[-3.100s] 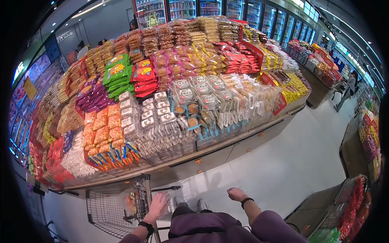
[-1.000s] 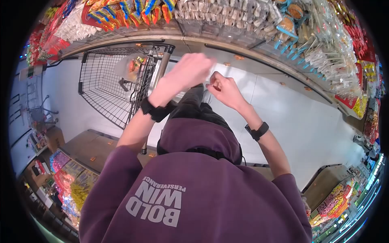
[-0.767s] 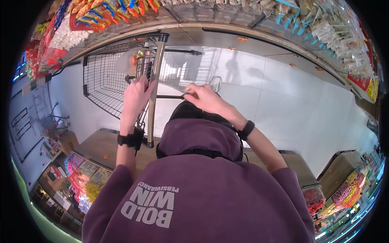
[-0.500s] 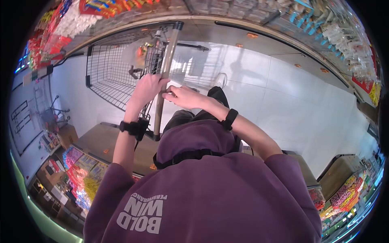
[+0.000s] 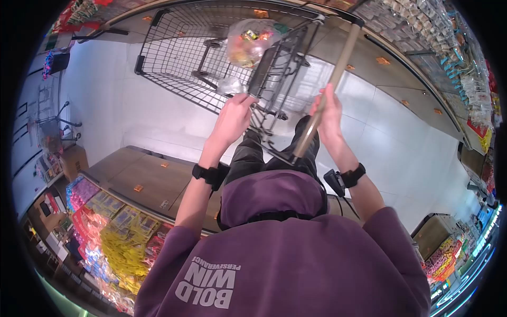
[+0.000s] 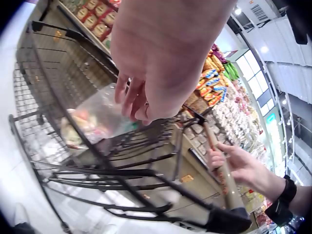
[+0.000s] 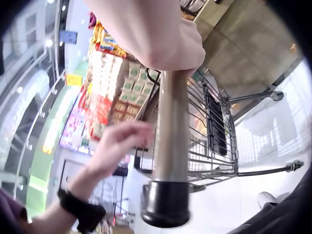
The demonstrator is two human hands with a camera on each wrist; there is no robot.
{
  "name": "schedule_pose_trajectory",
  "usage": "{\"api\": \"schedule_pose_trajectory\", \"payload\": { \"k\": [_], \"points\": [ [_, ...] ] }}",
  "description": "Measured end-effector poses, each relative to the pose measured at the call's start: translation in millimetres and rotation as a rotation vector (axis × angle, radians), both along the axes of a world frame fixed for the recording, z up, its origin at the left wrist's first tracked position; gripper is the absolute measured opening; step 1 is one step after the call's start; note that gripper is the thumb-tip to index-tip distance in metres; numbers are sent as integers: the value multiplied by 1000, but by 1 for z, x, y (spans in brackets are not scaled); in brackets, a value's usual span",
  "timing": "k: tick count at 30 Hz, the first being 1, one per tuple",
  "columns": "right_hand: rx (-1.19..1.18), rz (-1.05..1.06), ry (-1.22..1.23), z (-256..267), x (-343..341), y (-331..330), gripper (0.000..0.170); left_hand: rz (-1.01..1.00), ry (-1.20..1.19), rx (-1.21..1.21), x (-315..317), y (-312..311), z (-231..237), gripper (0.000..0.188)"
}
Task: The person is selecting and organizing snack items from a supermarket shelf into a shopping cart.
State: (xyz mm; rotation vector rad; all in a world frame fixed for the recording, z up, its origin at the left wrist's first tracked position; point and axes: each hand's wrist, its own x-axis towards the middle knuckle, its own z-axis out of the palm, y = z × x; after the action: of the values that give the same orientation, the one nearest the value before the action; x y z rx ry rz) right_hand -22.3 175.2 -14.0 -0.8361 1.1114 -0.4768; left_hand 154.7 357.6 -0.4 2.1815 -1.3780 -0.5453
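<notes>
A wire shopping cart [image 5: 185, 50] stands in front of me, its bar-shaped push handle [image 5: 338, 68] slanting across the head view. My right hand [image 5: 329, 116] grips this handle, as the left wrist view also shows. My left hand [image 5: 232, 120] hovers at the cart's near side, fingers loosely bent and holding nothing visible. In the left wrist view its fingers [image 6: 130, 100] overlap a clear plastic bag [image 6: 100, 114] of colourful packets lying in the cart. The same bag [image 5: 248, 45] shows in the head view, with a smaller clear plastic item [image 5: 231, 85] close to my left fingertips.
A long snack counter with drawers [image 5: 380, 63] runs along the far side of the cart. Behind me is another display [image 5: 124, 238] with yellow packets. Tiled floor [image 5: 393, 132] extends to the right. A second cart [image 5: 55, 124] stands at the far left.
Both hands came down from apart to the cart handle. The right hand took hold of it; the left moved to the basket. The cart appears swung round and nearer, and the head looks further down.
</notes>
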Motion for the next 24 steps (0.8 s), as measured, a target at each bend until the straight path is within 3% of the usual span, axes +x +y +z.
{"api": "schedule_pose_trajectory", "payload": {
  "k": [1,2,5,8,11,16,18,20,24],
  "points": [
    [-27,-26,37,-1,0,2,49,-10,-64,-10,13,30,-8,21],
    [-56,-64,73,-4,0,3,51,17,-15,113,25,60,-11,32],
    [-183,-131,235,1,-4,3,55,82,-135,97,56,131,-29,53],
    [-283,-144,400,10,-12,-2,57,90,-179,188,92,158,-50,76],
    [-358,-150,544,20,-20,-2,55,88,-260,126,124,150,-50,85],
    [-500,-142,724,21,-35,-3,54,-88,-342,212,158,125,-52,73],
    [-563,-138,811,22,-39,-4,55,-185,-341,233,161,134,-88,66],
    [-609,-129,844,22,-45,-6,54,-258,-324,222,160,138,-96,63],
    [-768,-121,947,14,-52,-13,57,-322,-189,260,156,142,-77,62]
  ]
}}
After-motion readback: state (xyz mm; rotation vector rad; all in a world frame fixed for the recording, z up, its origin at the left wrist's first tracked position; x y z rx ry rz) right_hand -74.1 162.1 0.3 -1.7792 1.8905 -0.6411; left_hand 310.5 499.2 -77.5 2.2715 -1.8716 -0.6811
